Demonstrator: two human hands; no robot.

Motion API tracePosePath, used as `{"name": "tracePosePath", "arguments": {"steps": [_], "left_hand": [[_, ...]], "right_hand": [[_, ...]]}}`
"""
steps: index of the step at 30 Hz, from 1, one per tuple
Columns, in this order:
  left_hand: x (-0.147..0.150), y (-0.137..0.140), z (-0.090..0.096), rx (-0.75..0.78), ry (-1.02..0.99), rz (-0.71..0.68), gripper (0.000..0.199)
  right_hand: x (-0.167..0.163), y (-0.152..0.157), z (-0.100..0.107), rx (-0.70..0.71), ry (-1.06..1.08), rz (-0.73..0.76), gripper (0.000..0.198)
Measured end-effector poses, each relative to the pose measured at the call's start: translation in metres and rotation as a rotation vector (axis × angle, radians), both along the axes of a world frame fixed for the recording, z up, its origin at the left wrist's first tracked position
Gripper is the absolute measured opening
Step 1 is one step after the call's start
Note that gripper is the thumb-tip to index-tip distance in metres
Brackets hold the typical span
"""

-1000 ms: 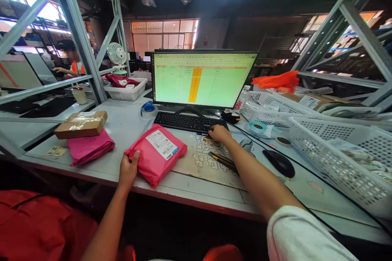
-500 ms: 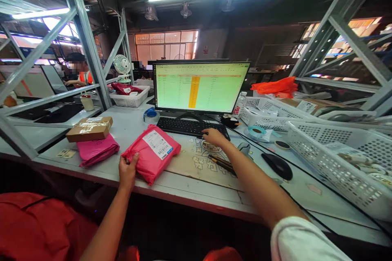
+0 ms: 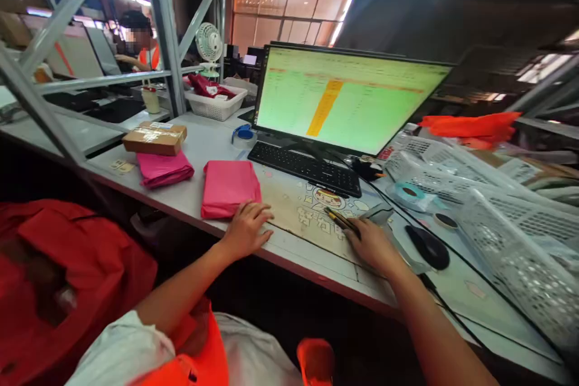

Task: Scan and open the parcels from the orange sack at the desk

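My left hand (image 3: 248, 230) lies with its fingers spread at the near right corner of a pink mailer bag parcel (image 3: 230, 188), fingertips touching it or just beside it. The parcel rests flat on the desk, a plain side up with no label showing. My right hand (image 3: 374, 245) is over the desk mat (image 3: 289, 208), its fingers bent around the near ends of slim black-and-yellow pens (image 3: 337, 217); part of the grip is hidden. Behind the hands are a black keyboard (image 3: 305, 167) and a monitor (image 3: 353, 99) showing a spreadsheet with an orange column.
Left stands a brown carton (image 3: 155, 137) on another pink parcel (image 3: 165, 167). Blue tape (image 3: 244, 134) sits near the keyboard. On the right are a black mouse (image 3: 427, 247), a cable and white plastic baskets (image 3: 520, 247). Metal shelving posts frame the desk; a person works beyond, at left.
The pink parcel now lies with its labelled side out of sight. My left hand has moved to its near right corner. My right hand has left the keyboard for the pens. The view has tilted down.
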State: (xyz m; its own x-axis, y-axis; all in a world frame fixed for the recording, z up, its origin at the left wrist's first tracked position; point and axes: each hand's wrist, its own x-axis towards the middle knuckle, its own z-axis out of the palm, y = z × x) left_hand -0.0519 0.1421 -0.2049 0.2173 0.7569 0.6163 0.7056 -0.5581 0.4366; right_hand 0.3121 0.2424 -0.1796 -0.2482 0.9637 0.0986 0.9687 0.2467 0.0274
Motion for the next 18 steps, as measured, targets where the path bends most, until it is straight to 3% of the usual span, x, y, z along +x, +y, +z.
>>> {"name": "tracePosePath", "arguments": {"steps": [4,7,10,13,16,18], "left_hand": [[0.014,0.019,-0.002,0.045,-0.069,0.395,0.061],[0.009,0.042,0.002,-0.032,-0.087,0.490,0.045],[-0.010,0.054,0.006,-0.069,-0.075,0.421,0.028],[-0.045,0.047,0.005,-0.043,-0.125,0.172,0.032],[-0.084,0.022,0.001,-0.058,-0.302,-0.048,0.035],[-0.102,0.003,-0.003,-0.095,-0.453,-0.069,0.033]], "right_hand": [[-0.017,0.015,0.018,0.071,0.140,0.014,0.052],[-0.050,0.022,0.053,0.126,0.310,0.116,0.053],[-0.092,0.025,0.091,0.140,0.356,0.233,0.057],[-0.134,0.025,0.120,0.155,0.299,0.397,0.053],[-0.175,0.021,0.133,0.142,0.242,0.547,0.047],[-0.208,0.017,0.135,0.097,0.155,0.597,0.049]]}}
